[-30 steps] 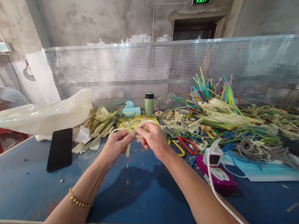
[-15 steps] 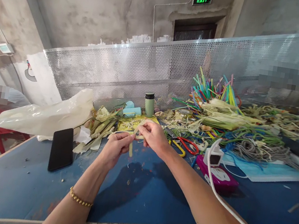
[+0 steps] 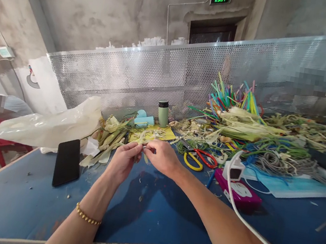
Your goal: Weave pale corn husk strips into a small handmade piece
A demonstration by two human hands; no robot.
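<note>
My left hand and my right hand meet above the blue table, fingertips almost touching. Both are closed in a pinch on a pale corn husk strip, whose end hangs just below the fingers; most of it is hidden by them. Behind the hands lies a yellow sheet with husk scraps on it. Scissors with one red and one yellow handle loop rest to the right of my right hand. A heap of corn husks lies left of my left hand.
On the blue table are a black phone, a plastic bag, a green bottle, a purple power strip with a white cable, a blue mask and colourful pipe cleaners. A perforated metal screen stands behind.
My right hand has lowered and turned, its fingers coming closer to my left fingertips. Less of the strip shows now. My left hand has barely shifted.
</note>
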